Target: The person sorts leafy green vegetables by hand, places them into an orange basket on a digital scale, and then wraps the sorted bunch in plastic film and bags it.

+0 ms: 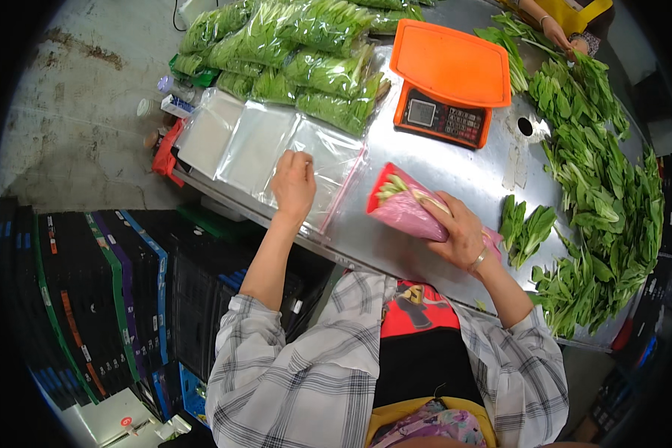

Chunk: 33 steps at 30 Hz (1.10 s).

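My right hand (460, 232) grips a bundle of leafy greens rolled in a pink sheet (407, 215). Pale cut stems (392, 187) poke out at the roll's left end. Over the stacks of clear plastic bags (329, 168) hovers or rests my left hand (294, 185), its fingers curled. Whether a bag's edge is pinched in those fingers is hidden. Two more bag stacks, a middle one (256, 137) and a left one (211, 131), lie beside the first along the table edge.
An orange digital scale (451, 64) stands on the metal table (364, 224). Bagged greens (291, 50) are piled at the back left, loose greens (599, 196) along the right. Another person's hands (565, 42) handle greens at the far right. Stacked black crates (84, 297) stand lower left.
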Tool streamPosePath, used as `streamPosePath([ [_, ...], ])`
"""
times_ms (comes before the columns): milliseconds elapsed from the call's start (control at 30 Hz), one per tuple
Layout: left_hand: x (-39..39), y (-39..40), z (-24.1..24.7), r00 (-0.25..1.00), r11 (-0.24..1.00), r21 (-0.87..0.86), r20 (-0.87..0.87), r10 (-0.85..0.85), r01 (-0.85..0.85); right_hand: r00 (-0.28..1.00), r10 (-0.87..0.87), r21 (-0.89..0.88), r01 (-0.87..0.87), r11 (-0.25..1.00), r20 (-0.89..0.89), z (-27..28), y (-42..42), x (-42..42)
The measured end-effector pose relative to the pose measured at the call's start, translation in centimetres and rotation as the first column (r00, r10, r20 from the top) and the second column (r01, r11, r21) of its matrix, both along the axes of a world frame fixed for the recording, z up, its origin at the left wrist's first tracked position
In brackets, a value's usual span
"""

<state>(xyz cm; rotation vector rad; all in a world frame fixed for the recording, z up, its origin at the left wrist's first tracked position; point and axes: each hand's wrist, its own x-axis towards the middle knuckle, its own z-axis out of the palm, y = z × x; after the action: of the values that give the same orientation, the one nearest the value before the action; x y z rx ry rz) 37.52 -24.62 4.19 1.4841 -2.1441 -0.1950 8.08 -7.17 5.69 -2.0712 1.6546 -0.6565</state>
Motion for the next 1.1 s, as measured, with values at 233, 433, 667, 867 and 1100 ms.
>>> streamPosePath([
  [233,-2.1,4.1,2.5,0.963,0.979,0.156,-0.254,-0.087,0.129,0.970,0.212,0.036,-0.218,0.975,0.118,0.4,-1.9,4.2],
  [433,-2.7,6.2,1.9,0.976,0.958,0.255,-0.201,-0.081,0.132,0.997,-0.005,0.074,0.000,0.997,0.072,-1.0,-0.6,3.8],
  [667,-5.7,8.2,-0.4,0.974,0.972,0.196,-0.211,-0.087,0.129,0.993,0.002,-0.021,-0.005,1.000,-0.121,-1.7,1.8,3.2],
  [867,-10.6,10.7,-0.6,0.972,0.971,0.143,-0.163,-0.170,0.194,0.983,-0.049,-0.045,0.042,0.998,-0.175,-2.3,3.4,3.7],
  [1100,-13.9,12.4,-0.1,0.933,0.948,0.075,-0.220,-0.286,0.309,0.968,-0.226,-0.027,0.224,0.974,-0.112,-2.5,3.5,3.3],
])
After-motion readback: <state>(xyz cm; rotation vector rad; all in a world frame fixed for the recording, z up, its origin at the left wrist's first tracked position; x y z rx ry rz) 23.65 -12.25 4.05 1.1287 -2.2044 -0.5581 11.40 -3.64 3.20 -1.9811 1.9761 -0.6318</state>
